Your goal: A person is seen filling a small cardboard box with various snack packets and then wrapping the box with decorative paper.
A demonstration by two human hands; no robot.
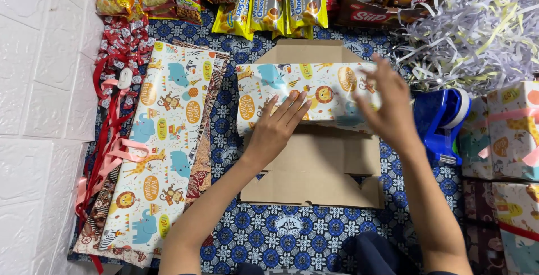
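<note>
Blue patterned cloth (292, 224) under flattened cardboard box (320, 174), wrapping-paper sheets (163, 157), snack packets (269, 3), shredded paper (477, 28), blue tape dispenser (441, 120).

Motion-blurred right hand (387, 104) — wrapped gifts (505, 134) and shredded paper (477, 22) cut by the frame's edges.

Under my left hand (276, 124) lay wrapping paper (306, 96), cream with orange lions, blue elephants and orange ovals, on plain brown cardboard (320, 163). Right of my right hand (387, 104) stood a blue tape dispenser (441, 119). The cloth (292, 224) below was navy with blue medallions (white-edged).
</note>
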